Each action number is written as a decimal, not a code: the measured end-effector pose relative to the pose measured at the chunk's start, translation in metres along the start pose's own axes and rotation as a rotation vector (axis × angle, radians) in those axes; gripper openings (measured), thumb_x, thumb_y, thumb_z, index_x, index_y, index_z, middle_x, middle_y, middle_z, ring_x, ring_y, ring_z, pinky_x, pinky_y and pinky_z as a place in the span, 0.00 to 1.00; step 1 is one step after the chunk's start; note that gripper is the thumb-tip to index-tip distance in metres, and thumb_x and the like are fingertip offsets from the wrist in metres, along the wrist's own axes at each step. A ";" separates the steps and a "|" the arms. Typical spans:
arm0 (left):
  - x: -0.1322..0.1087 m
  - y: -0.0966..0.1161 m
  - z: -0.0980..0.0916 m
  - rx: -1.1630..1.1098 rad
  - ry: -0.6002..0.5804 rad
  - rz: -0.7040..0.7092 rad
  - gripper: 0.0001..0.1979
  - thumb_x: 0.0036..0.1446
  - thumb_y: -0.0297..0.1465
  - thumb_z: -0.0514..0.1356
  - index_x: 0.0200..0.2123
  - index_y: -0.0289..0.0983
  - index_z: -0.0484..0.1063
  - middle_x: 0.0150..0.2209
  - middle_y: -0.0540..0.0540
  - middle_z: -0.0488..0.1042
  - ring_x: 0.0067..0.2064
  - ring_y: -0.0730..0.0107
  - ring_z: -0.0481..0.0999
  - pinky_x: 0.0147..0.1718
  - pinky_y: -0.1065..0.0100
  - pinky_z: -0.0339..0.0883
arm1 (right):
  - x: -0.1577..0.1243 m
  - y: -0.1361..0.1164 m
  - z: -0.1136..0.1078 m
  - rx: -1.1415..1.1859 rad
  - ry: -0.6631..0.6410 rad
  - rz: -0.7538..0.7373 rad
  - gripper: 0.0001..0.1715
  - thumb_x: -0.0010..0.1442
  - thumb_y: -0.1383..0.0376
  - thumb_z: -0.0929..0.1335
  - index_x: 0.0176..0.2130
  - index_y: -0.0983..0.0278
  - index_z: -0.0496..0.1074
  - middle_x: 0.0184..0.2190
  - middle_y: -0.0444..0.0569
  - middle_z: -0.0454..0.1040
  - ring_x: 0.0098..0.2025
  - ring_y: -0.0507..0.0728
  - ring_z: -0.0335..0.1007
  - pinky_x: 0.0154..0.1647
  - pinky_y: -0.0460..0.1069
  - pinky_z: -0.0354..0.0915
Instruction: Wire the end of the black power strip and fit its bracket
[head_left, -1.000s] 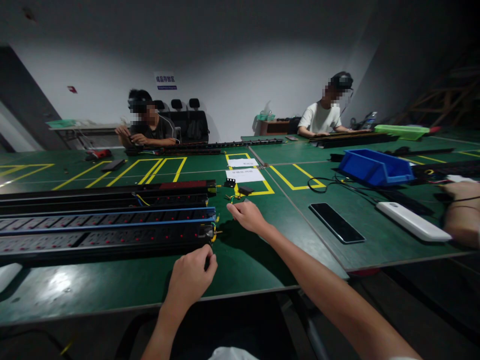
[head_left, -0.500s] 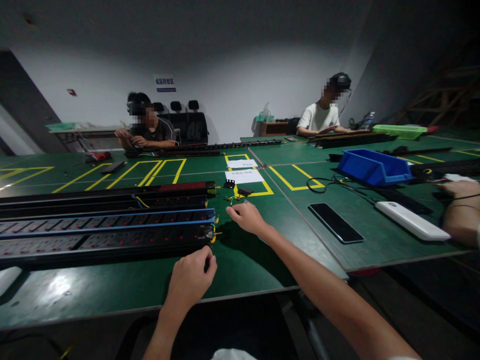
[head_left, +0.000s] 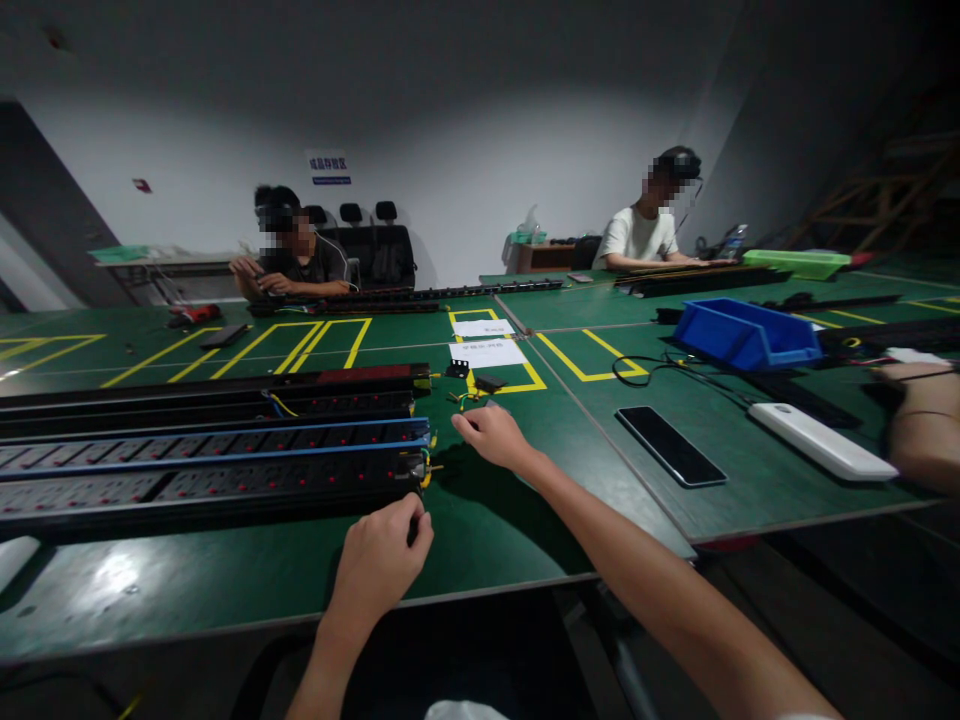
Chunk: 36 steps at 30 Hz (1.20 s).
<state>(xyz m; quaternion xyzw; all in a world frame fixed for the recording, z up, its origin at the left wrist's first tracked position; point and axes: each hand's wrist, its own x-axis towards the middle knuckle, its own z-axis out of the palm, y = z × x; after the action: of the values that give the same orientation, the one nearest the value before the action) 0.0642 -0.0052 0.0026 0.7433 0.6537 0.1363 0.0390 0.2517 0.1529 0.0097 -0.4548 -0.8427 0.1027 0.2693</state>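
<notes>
My left hand rests near the front edge of the green table, its fingers curled closed and a small dark gap between thumb and forefinger. It is beside the wired end of the nearest black power strip; no object shows in it. Farther in, my right hand is lowered over the table, also with curled fingers and nothing visible in them. Just beyond it are yellow-green wires and small black parts. A blue-edged power strip lies parallel to the nearest one.
To my right lie a phone, a white power bank and a blue bin. A neighbour's arm enters at the right edge. Two co-workers sit across the table. Paper labels lie among yellow tape outlines.
My hands have stayed in place. The co-worker at the far right has shifted their hands and arms slightly; the neighbour's hand at the right edge has moved a little.
</notes>
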 end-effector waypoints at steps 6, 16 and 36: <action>0.000 0.001 0.000 0.008 -0.013 -0.022 0.10 0.66 0.33 0.50 0.33 0.40 0.68 0.30 0.49 0.77 0.31 0.69 0.75 0.30 0.67 0.53 | 0.000 0.000 0.000 -0.011 -0.015 0.011 0.30 0.71 0.56 0.58 0.20 0.64 0.65 0.19 0.45 0.67 0.21 0.51 0.57 0.28 0.49 0.44; 0.000 0.000 0.000 0.008 -0.011 -0.016 0.10 0.66 0.33 0.50 0.33 0.40 0.68 0.29 0.50 0.77 0.31 0.69 0.75 0.30 0.67 0.52 | 0.000 -0.001 -0.001 0.002 0.000 0.002 0.30 0.71 0.56 0.58 0.20 0.64 0.64 0.19 0.45 0.67 0.21 0.50 0.55 0.28 0.49 0.43; 0.000 -0.001 0.002 0.004 0.001 -0.018 0.10 0.65 0.33 0.51 0.33 0.41 0.68 0.29 0.50 0.76 0.31 0.69 0.74 0.30 0.67 0.52 | 0.000 -0.001 0.001 -0.022 0.005 0.010 0.30 0.70 0.57 0.59 0.19 0.64 0.63 0.18 0.44 0.65 0.20 0.50 0.53 0.27 0.50 0.42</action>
<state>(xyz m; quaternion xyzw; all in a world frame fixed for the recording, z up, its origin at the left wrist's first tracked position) 0.0639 -0.0047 0.0008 0.7375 0.6606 0.1349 0.0385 0.2510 0.1527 0.0094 -0.4622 -0.8408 0.0937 0.2657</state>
